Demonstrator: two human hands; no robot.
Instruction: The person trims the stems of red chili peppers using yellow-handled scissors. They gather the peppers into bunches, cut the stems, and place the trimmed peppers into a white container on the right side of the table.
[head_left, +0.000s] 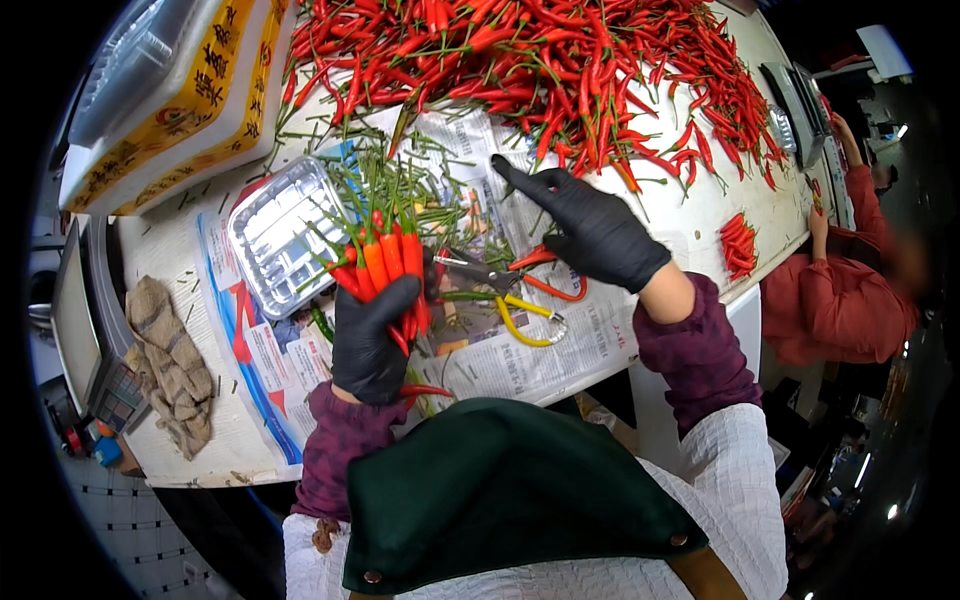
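My left hand (371, 337), in a black glove, grips a bunch of red chillies (390, 259) with the green stems pointing up and away from me. My right hand (592, 221), gloved in black too, is held over the newspaper (547, 360) with the index finger stretched out and the thumb apart. Nothing shows in its grasp; the underside is hidden. Below it lie scissors (502, 279) with one yellow and one orange-red handle, and a single red chilli (534, 257) near the thumb. Cut green stems (450, 214) are scattered beyond the bunch.
A large heap of red chillies (540, 67) covers the far side of the table. A clear plastic tray (281, 236) lies left of the bunch. Further left are a foam box (180, 112), a knitted glove (169, 360) and a scale (112, 375). Another person (840, 292) works at the right.
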